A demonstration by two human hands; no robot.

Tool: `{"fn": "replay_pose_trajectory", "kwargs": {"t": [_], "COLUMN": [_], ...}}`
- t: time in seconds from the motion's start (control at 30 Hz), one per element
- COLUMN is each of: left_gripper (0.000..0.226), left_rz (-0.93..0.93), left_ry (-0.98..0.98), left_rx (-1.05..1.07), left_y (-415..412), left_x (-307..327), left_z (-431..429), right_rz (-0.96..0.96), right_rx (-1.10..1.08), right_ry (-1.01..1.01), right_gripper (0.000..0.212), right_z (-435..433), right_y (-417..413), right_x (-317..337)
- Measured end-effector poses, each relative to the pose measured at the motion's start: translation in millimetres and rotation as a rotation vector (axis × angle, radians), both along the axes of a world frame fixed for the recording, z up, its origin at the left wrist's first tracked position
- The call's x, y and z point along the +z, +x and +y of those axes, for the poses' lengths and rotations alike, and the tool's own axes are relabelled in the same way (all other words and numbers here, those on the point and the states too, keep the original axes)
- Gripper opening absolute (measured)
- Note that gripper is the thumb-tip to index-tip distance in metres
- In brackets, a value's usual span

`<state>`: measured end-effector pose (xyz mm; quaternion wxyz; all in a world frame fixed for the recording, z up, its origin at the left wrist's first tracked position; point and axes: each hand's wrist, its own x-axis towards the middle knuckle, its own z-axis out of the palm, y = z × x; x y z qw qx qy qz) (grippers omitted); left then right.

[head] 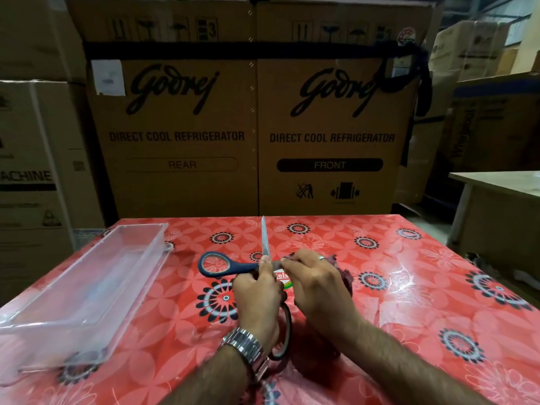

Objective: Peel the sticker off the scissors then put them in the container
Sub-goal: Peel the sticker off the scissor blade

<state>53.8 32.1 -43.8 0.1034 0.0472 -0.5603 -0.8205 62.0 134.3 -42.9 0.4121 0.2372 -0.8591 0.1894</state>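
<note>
The scissors (pixel 222 266) would likely handle as a stiff, fairly light tool with slick steel blades and a sharp point, so the safe hold seemed to be the handles or the pivot, not the edges. The sticker (pixel 283 278), thin and pliant, might tear unless lifted from a corner. The scissors stood open over the middle of the surface (pixel 409 287): one silver blade pointed toward the far edge, one dark blue loop reached left, and the other loop lay by the left wrist. The left hand (pixel 257 299) was wrapped round them at the pivot. The right hand (pixel 315 285) pinched at the red, white and green sticker. The clear container (pixel 137 276) lay along the left edge, apart from them
</note>
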Motion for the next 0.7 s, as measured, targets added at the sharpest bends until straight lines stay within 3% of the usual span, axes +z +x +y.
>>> {"fn": "replay_pose_trajectory", "kwargs": {"t": [0.4,0.53,0.63,0.7], "left_gripper": [0.037,0.040,0.041,0.040], "left_rz": [0.025,0.044,0.045,0.031], "left_ry": [-0.078,0.001,-0.065,-0.005], "left_rx": [0.014,-0.004,0.040,0.012], "left_y": [0.4,-0.4,-0.3,0.3], "left_x": [0.3,4.9,3.4,4.7], "left_z": [-0.5,0.1,-0.3,-0.2], "right_rz": [-0.023,0.028,-0.008,-0.011], "right_rx": [0.022,-0.096,-0.016,-0.020], "right_ry": [0.079,0.010,0.022,0.022], "right_gripper": [0.021,0.015,0.016,0.017], "right_z": [-2.5,2.4,-6.2,-2.4], "right_y": [6.0,0.0,10.2,6.2], "right_x": [-1.9,2.1,-0.3,0.2]}}
